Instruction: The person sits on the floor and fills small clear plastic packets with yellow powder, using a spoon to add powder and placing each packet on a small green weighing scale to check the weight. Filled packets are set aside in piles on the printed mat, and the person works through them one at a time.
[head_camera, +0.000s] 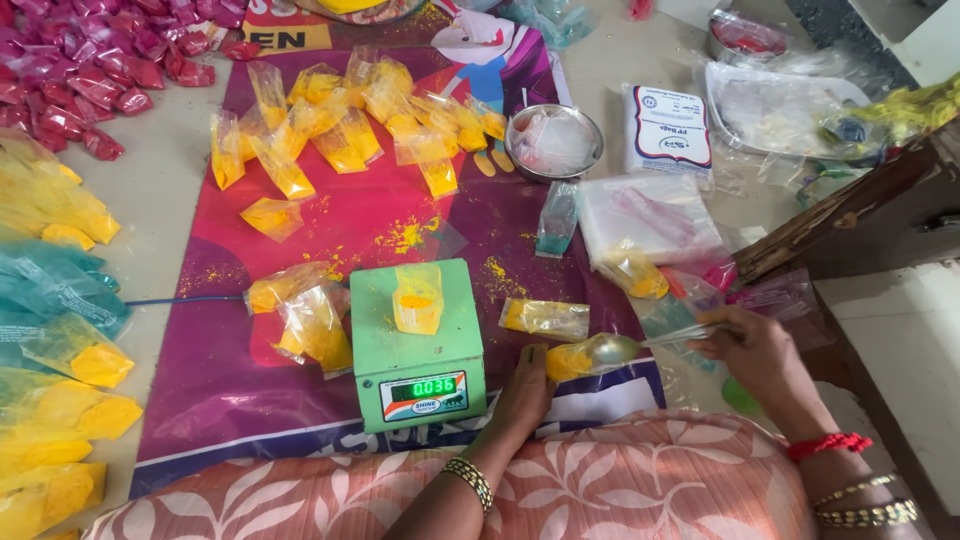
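Left hand (522, 392) grips a small clear plastic pouch of yellow powder (566, 361); right hand (755, 350) grips a steel spoon (612, 348) at its mouth, beside a green digital scale (417, 345).

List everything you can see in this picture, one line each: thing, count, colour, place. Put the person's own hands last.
Scale: one, green, centre of the mat.
Pouch on the scale: one, clear with yellow powder.
Yellow pouches: many, heaped at the top of the mat.
Red pouches: many, top left corner.
Steel bowl: one, silver, right of the yellow heap.
Mat: one, pink and purple, on the floor.
Spoon: one, steel, right of the scale.
Left hand: holds a small yellow pouch under the spoon.
Right hand: holds the spoon handle.
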